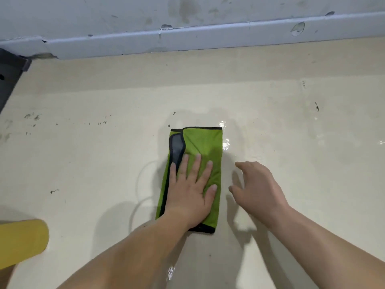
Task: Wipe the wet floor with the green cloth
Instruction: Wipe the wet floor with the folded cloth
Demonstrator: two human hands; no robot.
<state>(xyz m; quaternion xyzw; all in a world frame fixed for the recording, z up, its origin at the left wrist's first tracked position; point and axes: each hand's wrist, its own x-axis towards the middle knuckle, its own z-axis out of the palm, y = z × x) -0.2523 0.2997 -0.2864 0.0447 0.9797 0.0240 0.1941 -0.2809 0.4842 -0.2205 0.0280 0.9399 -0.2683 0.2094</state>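
A folded green cloth (203,146) with black trim and a grey inner side lies flat on the cream floor (93,163). My left hand (192,189) presses on the cloth's near half, palm down, fingers straight and spread. My right hand (256,184) hovers just right of the cloth, fingers loosely bent, holding nothing. Water glints on the floor right of the cloth (226,143) and further right, and a wet spot (170,272) shows between my forearms.
A scuffed grey wall with a pale skirting board (208,38) runs along the back. A dark object (9,80) stands at the far left edge. A yellow object (23,240) lies at the lower left. Dark specks dot the floor on the left.
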